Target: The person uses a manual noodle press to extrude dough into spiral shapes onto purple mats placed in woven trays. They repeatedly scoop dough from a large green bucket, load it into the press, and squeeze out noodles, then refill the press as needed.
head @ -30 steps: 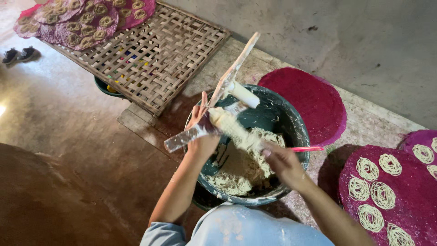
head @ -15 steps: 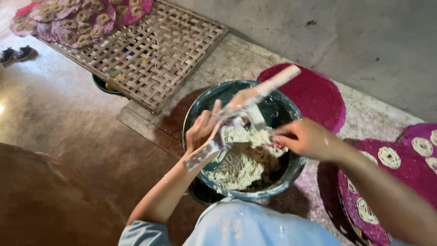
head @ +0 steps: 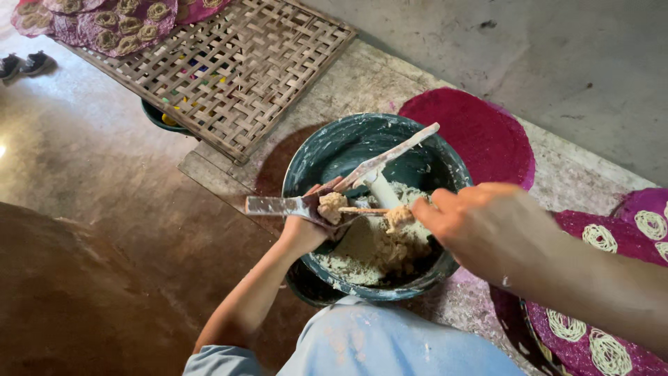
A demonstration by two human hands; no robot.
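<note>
left hand [head: 306,226] fist-gripping dough press [head: 334,195] over bowl [head: 313,157] | right hand [head: 480,226] pinching thin stick [head: 362,209] with dough lump [head: 399,217] | magenta round mats [head: 480,132] right

The person wore a pale blue garment [head: 390,345] dusted with whitish smears. A short sleeve [head: 216,362] of the same cloth covered the left upper arm. Both forearms were bare; no rings or bracelets showed.
</note>
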